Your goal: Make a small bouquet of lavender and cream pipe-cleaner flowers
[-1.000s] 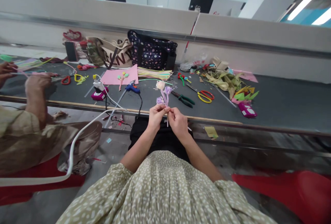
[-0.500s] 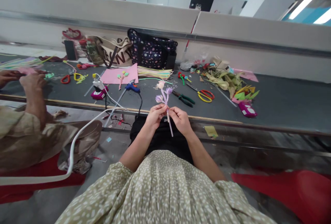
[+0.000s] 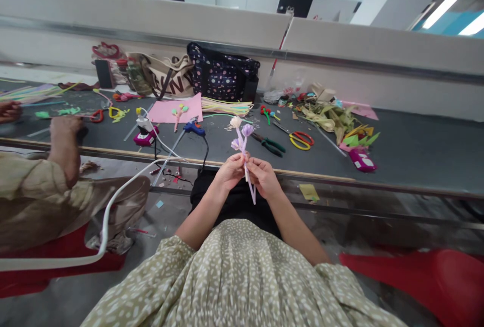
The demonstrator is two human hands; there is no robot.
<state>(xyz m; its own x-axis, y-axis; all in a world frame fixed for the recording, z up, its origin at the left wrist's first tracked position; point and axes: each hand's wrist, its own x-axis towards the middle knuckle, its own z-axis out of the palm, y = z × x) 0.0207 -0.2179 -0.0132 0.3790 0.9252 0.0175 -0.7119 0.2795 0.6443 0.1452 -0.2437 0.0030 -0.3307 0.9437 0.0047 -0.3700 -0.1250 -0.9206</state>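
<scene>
Above the table's front edge is a small flower spray [image 3: 247, 131] with one cream and two purple blooms on lilac stems. It looks made of fuzzy craft wire. My left hand [image 3: 230, 172] pinches the stems just under the blooms. Close against it, my right hand [image 3: 265, 178] is closed on a lilac strip [image 3: 253, 197] at the same joint; the strip's lower end hangs below the fingers. A paler stem end also shows between my hands. The fingertips hide how strip and stem meet.
Beyond my hands lie dark-handled pliers [image 3: 269, 145], scissors [image 3: 298, 138] and a blue glue gun [image 3: 194, 127]. A white cable [image 3: 108, 211] crosses at left, near a pink sheet [image 3: 194, 107]. A co-worker's hand [image 3: 66, 126] is by red-handled scissors [image 3: 97, 116]. Dried leaves [image 3: 321, 114] sit right.
The flower spray has turned a little, its blooms shifting right and closer together. The lilac strip's lower end has swung slightly right. The co-worker's near hand has moved right, away from the pink piece.
</scene>
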